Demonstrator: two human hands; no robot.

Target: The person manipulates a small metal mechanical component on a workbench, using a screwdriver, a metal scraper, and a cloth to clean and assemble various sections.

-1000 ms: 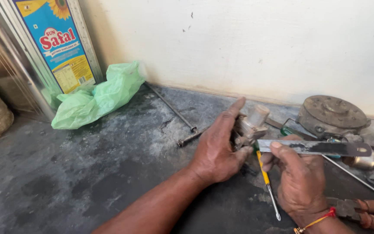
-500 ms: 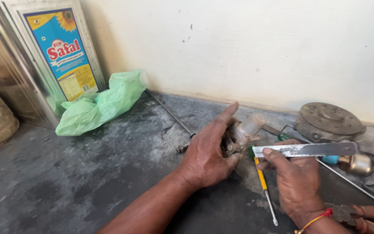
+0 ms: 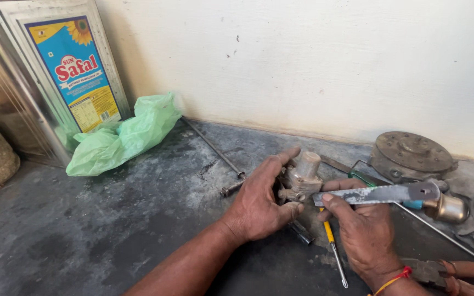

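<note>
Screwdriver (image 3: 333,246) under right hand (image 3: 366,235)

Left hand (image 3: 259,205) cupped — right hand (image 3: 366,233) pinching

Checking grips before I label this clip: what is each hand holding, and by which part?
Left hand grips the small grey metal part by its side. Right hand pinches the flat metal blade near its left end.

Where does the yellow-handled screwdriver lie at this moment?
In the head view, the yellow-handled screwdriver lies on the dark floor at lower right of centre, between the left hand and the right hand.
</note>
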